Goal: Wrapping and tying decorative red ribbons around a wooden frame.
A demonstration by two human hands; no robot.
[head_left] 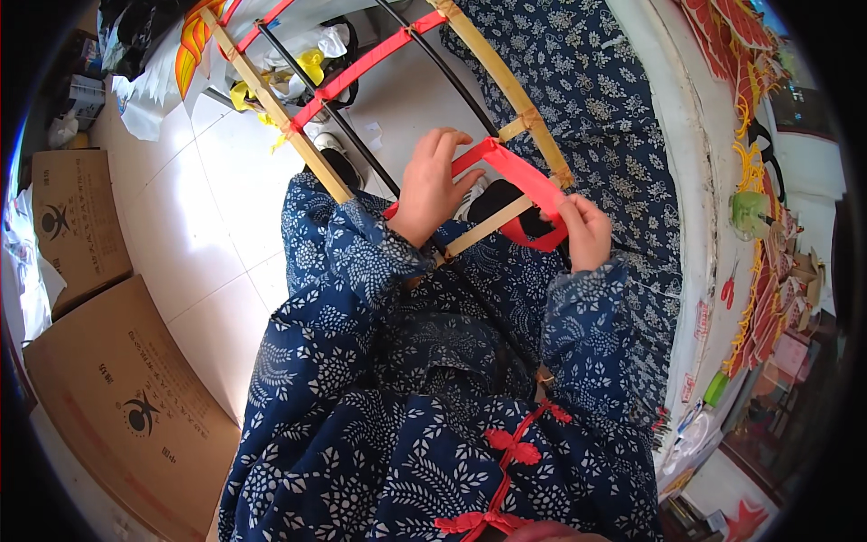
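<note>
A frame of bamboo strips (pixel 506 86) and thin black rods (pixel 361 149) leans over my lap, some bars wrapped in red tape. My left hand (pixel 432 185) presses on a red paper strip (pixel 517 173) where it crosses the frame, fingers spread over it. My right hand (pixel 585 230) pinches the strip's lower end against a short bamboo crossbar (pixel 488 226). The strip runs slanting between both hands. I wear a blue jacket with white floral print (pixel 433 406) and red knot buttons.
Two flat cardboard boxes (pixel 117 388) lie on the white tiled floor at the left. A table draped in blue floral cloth (pixel 623 117) stands to the right, with a white rim, red and yellow paper decorations (pixel 750 108), red scissors (pixel 727 291) and a green object. Plastic bags lie at the far top.
</note>
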